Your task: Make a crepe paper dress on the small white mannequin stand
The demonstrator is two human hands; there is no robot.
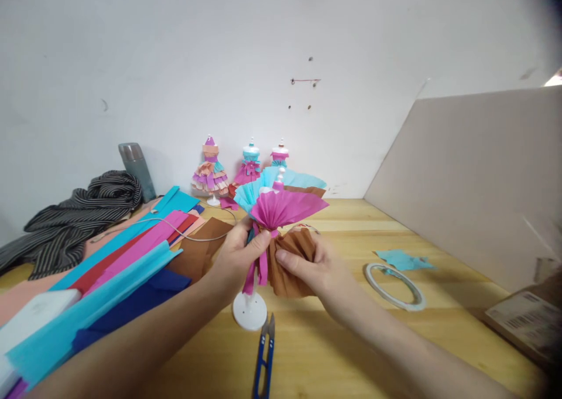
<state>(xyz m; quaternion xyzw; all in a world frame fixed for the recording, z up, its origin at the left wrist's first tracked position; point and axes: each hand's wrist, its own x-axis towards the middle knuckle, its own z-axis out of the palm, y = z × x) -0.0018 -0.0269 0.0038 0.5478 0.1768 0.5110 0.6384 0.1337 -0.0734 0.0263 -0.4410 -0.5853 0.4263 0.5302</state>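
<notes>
Between my hands a small white dress form stands tilted on its round base [250, 311], wrapped in crepe paper. A pleated magenta crepe paper fan [290, 207] spreads at its top, with a light blue crepe paper fan [248, 195] behind. My left hand [240, 248] grips the form at its gathered waist, thumb on the magenta paper. Below, my right hand [312, 264] pinches the brown crepe paper skirt [287, 276], thumb in front and fingers hidden behind. Thread snips [264, 358] with blue handles lie just in front of the base.
Coloured crepe paper strips [127, 252] and a striped cloth [92, 208] cover the left side. Dressed forms [211, 173] stand by the wall, near a flask [137, 170]. To the right are a tape roll [395, 286], a blue paper scrap [404, 259] and a cardboard box [527, 317].
</notes>
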